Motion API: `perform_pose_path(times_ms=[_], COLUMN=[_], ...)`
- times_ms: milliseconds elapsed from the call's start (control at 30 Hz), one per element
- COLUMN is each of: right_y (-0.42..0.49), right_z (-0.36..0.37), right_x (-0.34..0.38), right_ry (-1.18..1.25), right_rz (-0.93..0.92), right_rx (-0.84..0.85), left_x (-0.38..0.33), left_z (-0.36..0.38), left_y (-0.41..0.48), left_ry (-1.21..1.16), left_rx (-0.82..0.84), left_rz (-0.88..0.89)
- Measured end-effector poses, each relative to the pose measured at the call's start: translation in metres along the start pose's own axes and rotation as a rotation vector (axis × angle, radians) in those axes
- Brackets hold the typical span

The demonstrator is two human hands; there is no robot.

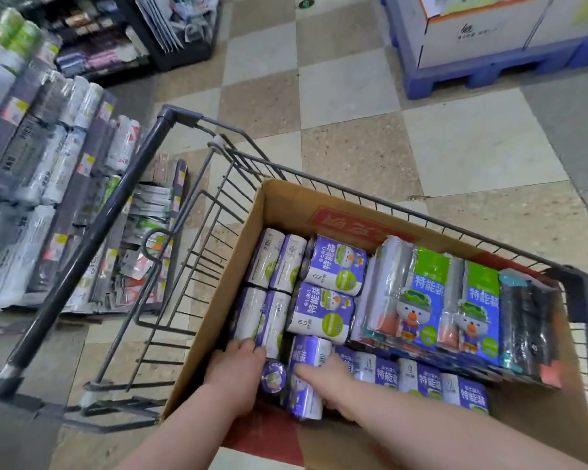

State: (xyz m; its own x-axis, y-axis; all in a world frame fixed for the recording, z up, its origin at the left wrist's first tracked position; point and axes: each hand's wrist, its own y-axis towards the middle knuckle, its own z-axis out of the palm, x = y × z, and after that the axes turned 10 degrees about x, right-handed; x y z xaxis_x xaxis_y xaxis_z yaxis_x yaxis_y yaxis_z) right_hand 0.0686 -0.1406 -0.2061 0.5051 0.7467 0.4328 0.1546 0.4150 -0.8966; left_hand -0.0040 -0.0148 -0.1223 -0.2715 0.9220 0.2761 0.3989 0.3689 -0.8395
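Shopping cart (116, 200) carrying a cardboard box (218, 283) of purple bag rolls. The lying roll pack (308, 351), at the box's near edge, is grasped by the right hand (326, 374). The left hand (236, 371) is pressed against a neighbouring pack (269, 320), and its grip cannot be told. A level lift is advised, since a small loose roll (273, 376) and tall green-labelled packs (428, 300) crowd the pack. Shelves (31, 198) are seen at left.

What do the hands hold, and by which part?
Right hand grips a purple roll pack across its middle; left hand only touches the near end of a second pack.
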Motion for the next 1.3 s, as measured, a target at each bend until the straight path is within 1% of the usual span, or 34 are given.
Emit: perform_pose_path(times_ms=[167, 300, 367, 467, 567, 667, 733, 800, 867, 1000, 1067, 1133, 1233, 1300], right_y=[-0.023, -0.041, -0.05, -0.063, -0.069, -0.081, -0.093, -0.113, -0.132, -0.169, -0.19, -0.21, -0.236, -0.259], right_z=[-0.028, -0.05, -0.06, -0.072, -0.086, -0.102, -0.108, -0.109, -0.106, -0.092, -0.08, -0.07, -0.063, -0.056], right_x=[-0.01, -0.011, -0.01, -0.004, -0.006, -0.011, -0.013, -0.016, -0.022, -0.038, -0.048, -0.063, -0.094, -0.115], right_ry=[0.048, 0.099, 0.116, 0.171, 0.236, 0.328, 0.415, 0.508, 0.546, 0.584, 0.571, 0.57, 0.565, 0.611], right_rz=[-0.041, -0.113, -0.153, -0.226, -0.279, -0.37, -0.416, -0.472, -0.49, -0.532, -0.567, -0.646, -0.704, -0.743], right_rx=[0.047, 0.127, 0.137, 0.108, 0.013, -0.079, -0.112, -0.148, -0.19, -0.271, -0.325, -0.371, -0.463, -0.511], left_x=[0.007, 0.01, 0.009, 0.005, 0.0, -0.005, -0.007, -0.009, -0.012, -0.019, -0.025, -0.036, -0.061, -0.081], left_z=[-0.009, -0.023, -0.032, -0.049, -0.069, -0.084, -0.089, -0.091, -0.09, -0.086, -0.085, -0.084, -0.082, -0.079], left_y=[-0.003, -0.005, -0.006, -0.011, -0.016, -0.022, -0.028, -0.035, -0.045, -0.063, -0.074, -0.084, -0.104, -0.118], left_ry=[-0.102, -0.309, -0.408, -0.609, -0.871, -1.124, -1.254, -1.357, -1.391, -1.451, -1.446, -1.442, -1.406, -1.365], left_rx=[0.006, 0.023, 0.015, -0.044, -0.129, -0.216, -0.239, -0.219, -0.195, -0.201, -0.219, -0.238, -0.196, -0.166], left_rz=[0.072, 0.134, 0.158, 0.177, 0.184, 0.236, 0.284, 0.345, 0.417, 0.572, 0.626, 0.687, 0.802, 0.859])
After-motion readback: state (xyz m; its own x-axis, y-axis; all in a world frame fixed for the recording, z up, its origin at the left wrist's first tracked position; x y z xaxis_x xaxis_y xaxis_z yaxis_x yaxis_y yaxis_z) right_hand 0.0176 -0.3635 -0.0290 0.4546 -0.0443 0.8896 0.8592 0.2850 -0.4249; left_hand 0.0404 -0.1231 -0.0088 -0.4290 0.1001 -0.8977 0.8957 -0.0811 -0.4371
